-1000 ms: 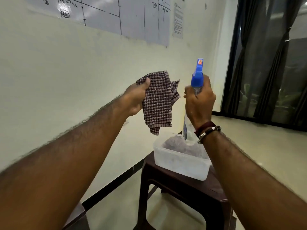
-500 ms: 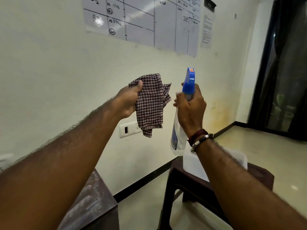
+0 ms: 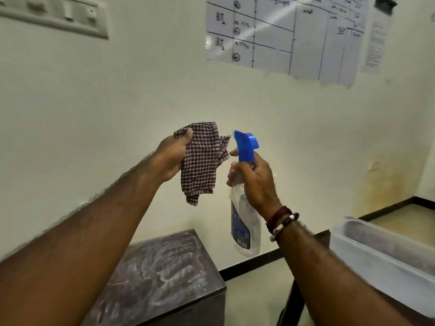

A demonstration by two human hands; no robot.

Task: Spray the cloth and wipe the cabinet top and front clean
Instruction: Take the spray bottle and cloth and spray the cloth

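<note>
Below the hands, the dusty cabinet top [image 3: 162,274] is lying. The right hand [image 3: 256,184] is gripping the spray bottle [image 3: 244,222], long axis upright, blue nozzle [image 3: 244,143] pointing left at the checked cloth [image 3: 202,161], which the left hand [image 3: 173,156] is clutching, hanging just beside it.

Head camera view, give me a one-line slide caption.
Left hand holds a checked cloth beside the spray bottle in the right hand.
</note>
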